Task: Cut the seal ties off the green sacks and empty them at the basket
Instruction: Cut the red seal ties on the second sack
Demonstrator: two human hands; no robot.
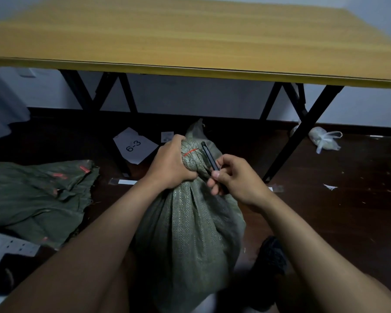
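Upright, bulging green sack, red-tied neck in left hand's grip, right hand around black cutter.

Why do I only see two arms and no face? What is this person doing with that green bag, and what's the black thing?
There is only one picture, and it comes from a camera worn on the person's head, looking forward and down. That is why you see arms and no face.

The left hand grips the bunched neck of a full green sack standing on the dark floor. A thin red tie runs around that neck. The right hand holds a slim black cutter, its tip up beside the tie.

To the left, another green sack lies flat on the floor. Behind it all stands a yellow table on black legs. Under it lie a paper marked 6-3 and, to the right, a white plastic bag.
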